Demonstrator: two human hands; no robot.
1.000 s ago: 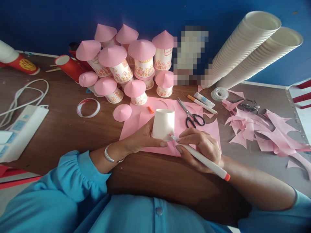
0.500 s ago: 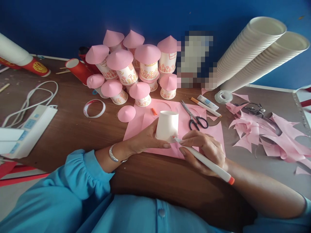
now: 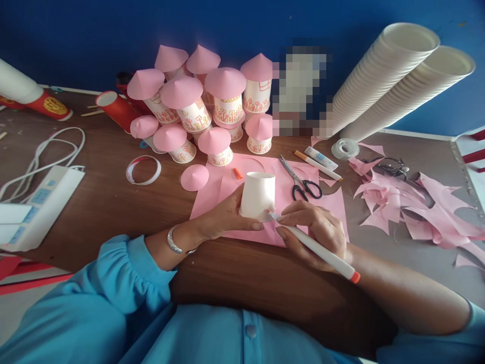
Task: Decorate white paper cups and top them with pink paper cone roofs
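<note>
My left hand (image 3: 231,215) is closed around a white paper cup (image 3: 258,194), which is held upside down above pink paper (image 3: 212,199). My right hand (image 3: 316,232) grips a white marker (image 3: 322,254) with an orange end, like a pen. Its tip touches the cup's side near the wide rim, where a small orange-red mark shows. The loose orange cap (image 3: 237,173) lies on the paper behind the cup. Black-handled scissors (image 3: 303,184) rest to the right of the cup, blades partly apart.
Decorated paper cups with pink cone roofs (image 3: 182,92) stand at the back. Two tall cup stacks (image 3: 382,76) lean at right near pink scraps (image 3: 382,194) and clear tape (image 3: 345,148). Another tape roll (image 3: 143,170) and a power strip (image 3: 43,207) lie at left.
The view has shifted slightly, so everything sits a little farther left. A small orange-red mark now shows by the marker tip on the cup. Both hands keep their holds.
</note>
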